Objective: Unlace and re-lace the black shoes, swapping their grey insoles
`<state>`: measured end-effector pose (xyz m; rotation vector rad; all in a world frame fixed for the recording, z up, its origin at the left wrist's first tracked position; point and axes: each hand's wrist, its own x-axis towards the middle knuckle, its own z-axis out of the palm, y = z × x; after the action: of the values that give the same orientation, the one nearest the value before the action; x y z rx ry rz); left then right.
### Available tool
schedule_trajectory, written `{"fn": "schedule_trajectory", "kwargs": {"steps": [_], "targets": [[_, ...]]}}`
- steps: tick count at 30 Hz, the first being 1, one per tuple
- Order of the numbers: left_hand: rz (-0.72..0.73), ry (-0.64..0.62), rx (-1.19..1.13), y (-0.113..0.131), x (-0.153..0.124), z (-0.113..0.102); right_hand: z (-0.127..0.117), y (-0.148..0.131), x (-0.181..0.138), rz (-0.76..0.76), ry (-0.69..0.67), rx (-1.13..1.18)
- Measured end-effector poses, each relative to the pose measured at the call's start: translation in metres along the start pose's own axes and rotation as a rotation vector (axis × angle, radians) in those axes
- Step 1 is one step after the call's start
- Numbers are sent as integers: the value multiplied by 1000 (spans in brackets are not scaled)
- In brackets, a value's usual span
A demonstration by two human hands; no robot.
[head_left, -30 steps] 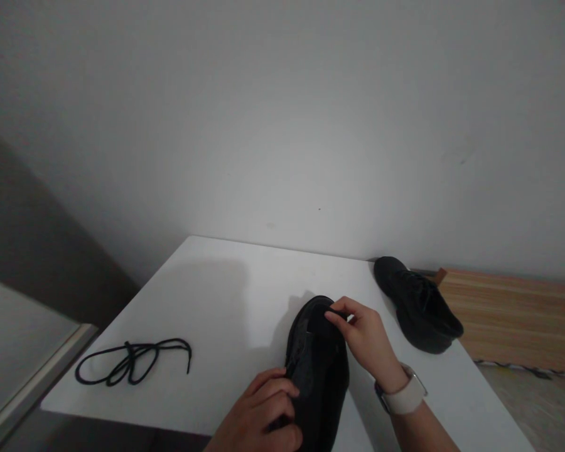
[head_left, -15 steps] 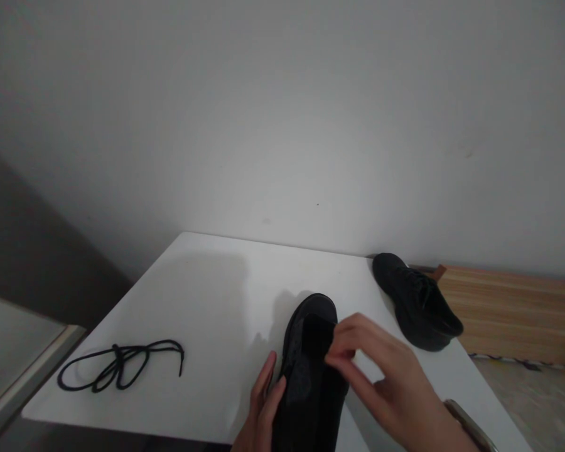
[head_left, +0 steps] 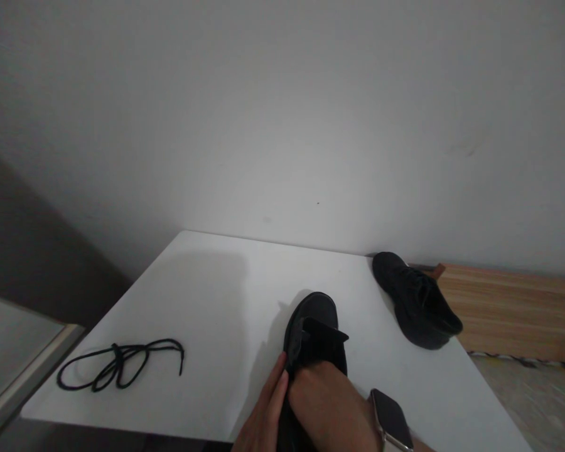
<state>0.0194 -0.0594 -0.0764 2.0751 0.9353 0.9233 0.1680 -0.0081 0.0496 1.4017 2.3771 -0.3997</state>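
A black shoe (head_left: 314, 309) lies on the white table, toe pointing away from me, with its tongue flap raised and no lace across it. Along its left side my left hand (head_left: 263, 408) steadies it, fingers pressed to the upper. My right hand (head_left: 322, 389) reaches down into the shoe opening, so its fingers are hidden inside. A watch (head_left: 390, 415) is on the right wrist. To the left, a loosely looped black shoelace (head_left: 117, 358) rests on the table.
A second black shoe (head_left: 417, 301), laced, stands at the right edge of the white table (head_left: 207, 301). Beyond it are a wooden board (head_left: 513, 307) and the floor. A wall rises behind the table; a pale panel edge (head_left: 32, 370) is at left.
My right hand has moved from pinching at the shoe's tongue to inside the shoe, its wrist turned over. The tongue flap now stands up. My left hand stays on the shoe's side.
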Motion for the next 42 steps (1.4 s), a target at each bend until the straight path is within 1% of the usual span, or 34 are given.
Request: {"fn": "schedule_trajectory", "kwargs": {"steps": [3, 7, 12, 17, 20, 26, 30, 34, 36, 38, 42], "targets": [[-1, 0, -6, 0, 0, -1, 2, -2, 2, -3, -4, -9], [16, -6, 2, -5, -2, 2, 1, -2, 3, -6, -12, -10], [-2, 2, 45, -21, -8, 14, 0, -2, 2, -5, -13, 10], [70, 9, 42, -35, -12, 22, 1, -3, 2, 21, 1, 34], [59, 1, 24, -31, -11, 21, 1, -2, 1, 22, -2, 55], [-17, 4, -54, -14, -7, 16, -3, 8, -8, 1, -9, 120], [-22, -29, -96, -10, -5, 11, -15, 18, -24, 12, 53, 234], [-42, -42, -139, -8, -5, 8, -32, 26, -42, 81, 146, 310], [-61, -44, -172, -8, -3, 8, -36, 30, -49, 108, 198, 356], [-97, -48, -220, -9, 0, 7, -35, 34, -54, 105, 245, 403], [-151, -49, -294, -7, 9, 4, -26, 39, -58, 45, 332, 478]]}}
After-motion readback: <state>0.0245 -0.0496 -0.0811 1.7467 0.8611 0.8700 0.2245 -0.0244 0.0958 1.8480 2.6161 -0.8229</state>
